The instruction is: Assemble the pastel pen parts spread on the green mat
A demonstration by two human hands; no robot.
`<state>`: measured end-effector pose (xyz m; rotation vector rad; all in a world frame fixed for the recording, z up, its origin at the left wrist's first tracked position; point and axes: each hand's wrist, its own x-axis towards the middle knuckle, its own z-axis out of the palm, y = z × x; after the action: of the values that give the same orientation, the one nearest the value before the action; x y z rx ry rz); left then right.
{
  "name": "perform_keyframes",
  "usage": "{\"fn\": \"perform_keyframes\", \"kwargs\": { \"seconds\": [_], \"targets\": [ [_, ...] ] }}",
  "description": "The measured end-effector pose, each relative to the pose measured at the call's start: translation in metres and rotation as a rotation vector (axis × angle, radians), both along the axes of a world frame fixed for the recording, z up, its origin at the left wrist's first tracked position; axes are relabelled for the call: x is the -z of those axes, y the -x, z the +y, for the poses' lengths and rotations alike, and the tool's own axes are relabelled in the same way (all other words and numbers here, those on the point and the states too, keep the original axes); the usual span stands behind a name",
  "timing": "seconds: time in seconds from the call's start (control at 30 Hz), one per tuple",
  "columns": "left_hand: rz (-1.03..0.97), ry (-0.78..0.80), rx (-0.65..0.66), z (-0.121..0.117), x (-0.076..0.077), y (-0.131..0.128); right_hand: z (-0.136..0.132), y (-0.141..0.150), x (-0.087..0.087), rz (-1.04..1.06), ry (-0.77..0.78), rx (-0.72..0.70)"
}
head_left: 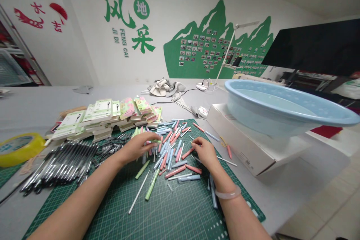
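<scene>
A heap of pastel pen barrels (171, 146), pink, blue and green, lies on a green cutting mat (168, 213). My left hand (139, 145) rests on the left side of the heap, fingers curled around a pale green barrel (155, 141). My right hand (204, 152) lies on the heap's right side, fingers bent and pinching at a pink barrel (188, 153). A pale bangle (228, 194) circles my right wrist.
A pile of black pen refills (60, 165) lies left on the mat. Stacked packaged cards (108, 116) sit behind it. A yellow tape roll (17, 148) is far left. A light blue basin (281, 108) rests on a white box (253, 146) at right.
</scene>
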<state>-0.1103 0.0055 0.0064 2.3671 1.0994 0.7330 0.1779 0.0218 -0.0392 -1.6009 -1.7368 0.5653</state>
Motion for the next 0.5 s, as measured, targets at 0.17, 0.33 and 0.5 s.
{"fn": "perform_keyframes", "kwargs": {
  "seconds": [0.17,0.33,0.5],
  "targets": [
    [-0.534,0.159,-0.143,-0.005,-0.012,-0.013,-0.002,0.002,-0.001,0.017,0.007,-0.016],
    [-1.068,0.407,-0.101,-0.005,-0.014,-0.022,-0.002,0.002,0.000,0.038,0.002,-0.017],
    [-1.238,0.527,-0.070,-0.007,-0.023,-0.019,-0.001,0.002,0.001,0.041,-0.008,-0.023]
  ]
}}
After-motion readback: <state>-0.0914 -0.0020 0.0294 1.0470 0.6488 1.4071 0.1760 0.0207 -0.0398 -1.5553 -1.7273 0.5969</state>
